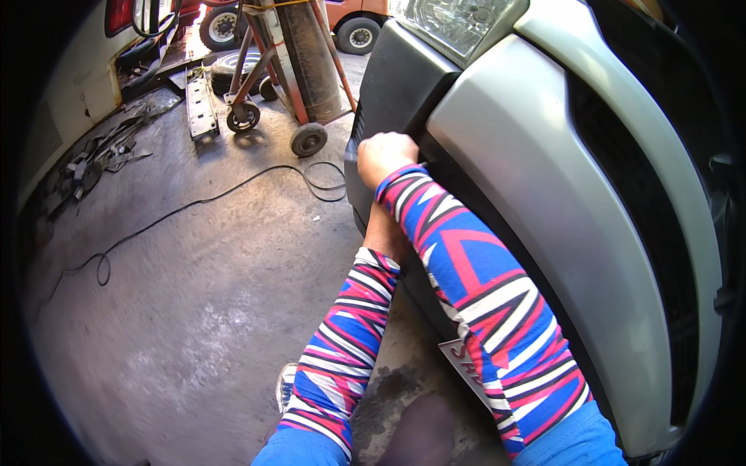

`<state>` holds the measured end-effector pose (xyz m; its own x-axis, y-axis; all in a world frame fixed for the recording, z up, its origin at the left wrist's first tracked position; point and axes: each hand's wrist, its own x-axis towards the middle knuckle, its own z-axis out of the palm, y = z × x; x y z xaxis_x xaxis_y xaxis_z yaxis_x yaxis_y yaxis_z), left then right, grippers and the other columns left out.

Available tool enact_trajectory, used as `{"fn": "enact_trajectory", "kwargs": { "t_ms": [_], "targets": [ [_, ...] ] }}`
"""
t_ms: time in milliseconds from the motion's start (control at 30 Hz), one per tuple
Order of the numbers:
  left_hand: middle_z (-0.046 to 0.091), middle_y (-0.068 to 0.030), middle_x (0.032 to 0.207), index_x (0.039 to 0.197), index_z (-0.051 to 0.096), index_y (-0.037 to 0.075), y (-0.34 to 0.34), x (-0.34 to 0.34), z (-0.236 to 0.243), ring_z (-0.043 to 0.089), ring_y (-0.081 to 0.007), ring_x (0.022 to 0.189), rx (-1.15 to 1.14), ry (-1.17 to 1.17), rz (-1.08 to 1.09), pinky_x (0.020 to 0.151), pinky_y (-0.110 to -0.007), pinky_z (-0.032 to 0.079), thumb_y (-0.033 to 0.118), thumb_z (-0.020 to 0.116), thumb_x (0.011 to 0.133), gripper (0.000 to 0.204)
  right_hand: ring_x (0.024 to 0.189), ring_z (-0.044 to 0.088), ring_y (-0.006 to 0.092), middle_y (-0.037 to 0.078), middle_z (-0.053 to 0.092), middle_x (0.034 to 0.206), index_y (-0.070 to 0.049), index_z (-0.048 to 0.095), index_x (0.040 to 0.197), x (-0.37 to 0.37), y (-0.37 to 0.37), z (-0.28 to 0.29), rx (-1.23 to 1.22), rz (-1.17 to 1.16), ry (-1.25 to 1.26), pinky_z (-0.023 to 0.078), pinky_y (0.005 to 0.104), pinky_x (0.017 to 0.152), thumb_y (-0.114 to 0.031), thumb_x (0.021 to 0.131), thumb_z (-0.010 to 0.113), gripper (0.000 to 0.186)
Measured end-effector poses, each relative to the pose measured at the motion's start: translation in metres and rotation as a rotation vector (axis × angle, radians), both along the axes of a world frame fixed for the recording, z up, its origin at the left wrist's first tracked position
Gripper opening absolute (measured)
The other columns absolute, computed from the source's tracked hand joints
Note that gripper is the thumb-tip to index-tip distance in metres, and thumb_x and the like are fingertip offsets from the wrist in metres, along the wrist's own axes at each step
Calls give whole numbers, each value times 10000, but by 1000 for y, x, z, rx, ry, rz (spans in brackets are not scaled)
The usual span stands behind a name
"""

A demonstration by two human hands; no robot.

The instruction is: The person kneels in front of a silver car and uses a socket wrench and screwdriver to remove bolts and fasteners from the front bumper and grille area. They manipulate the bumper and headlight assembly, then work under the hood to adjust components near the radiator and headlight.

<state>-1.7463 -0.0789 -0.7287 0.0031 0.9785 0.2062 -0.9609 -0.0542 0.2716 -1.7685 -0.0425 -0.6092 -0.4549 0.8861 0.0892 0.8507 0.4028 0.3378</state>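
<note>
Your right hand (386, 158) is at the edge of the black bumper (398, 85), with its back toward the camera and its fingers curled. The fingertips are hidden behind the hand; you cannot tell from this view whether they grip an object. Your left hand (381, 227) is lower, behind the right wrist and close to the same edge. Only the part near its wrist is visible, so its finger spacing and any held item cannot be determined. Your forearms overlap, the right one in front, and both wear patterned sleeves (497, 299) in blue, pink, white and black.

The bumper is on the front of the vehicle, at the right of the view. Its black corner is below the clear headlight (458, 25) and beside the silver panel (505, 116). A plate (464, 371) is low on the vehicle, partly covered by your right sleeve.

On the concrete floor (194, 311), a black cable (210, 201) runs from the left and loops near the bumper. Beyond it is a wheeled cart (298, 97) carrying an upright cylinder (311, 66). A metal channel (201, 105) lies left of the cart. Dark scrap (93, 159) is piled farther left, alongside a pale vehicle body (70, 85).
</note>
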Motion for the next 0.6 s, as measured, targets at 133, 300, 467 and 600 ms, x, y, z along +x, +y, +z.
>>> {"fn": "enact_trajectory", "kwargs": {
  "t_ms": [133,300,467,600],
  "targets": [
    [692,-73,989,1194,596,111,-4,14,-10,666,-231,932,-166,-220,-98,792,-396,563,545,580,992,478,1023,749,273,112,775,1062,-124,803,1036,2,-7,-6,-40,77,-148,596,389,868,-187,912,631,221],
    [695,-77,1017,1208,609,52,-3,4,0,660,-196,944,-50,224,320,800,-365,553,344,592,1020,348,881,747,357,174,758,906,-79,794,909,8,-22,3,123,220,358,591,442,820,-271,891,655,238],
    [568,-52,741,840,552,23,-21,-44,8,529,-133,663,-186,627,955,617,-293,463,214,484,986,250,843,728,398,237,725,849,-62,770,872,13,-39,-11,96,179,1110,574,480,777,-437,921,657,395],
    [405,11,599,690,425,111,-54,-92,9,413,-101,520,-69,911,742,467,-289,359,251,450,978,320,500,392,105,-47,450,626,-56,728,1055,20,-25,-20,-1010,-361,1560,357,298,459,-561,1028,498,556]
  ]
}}
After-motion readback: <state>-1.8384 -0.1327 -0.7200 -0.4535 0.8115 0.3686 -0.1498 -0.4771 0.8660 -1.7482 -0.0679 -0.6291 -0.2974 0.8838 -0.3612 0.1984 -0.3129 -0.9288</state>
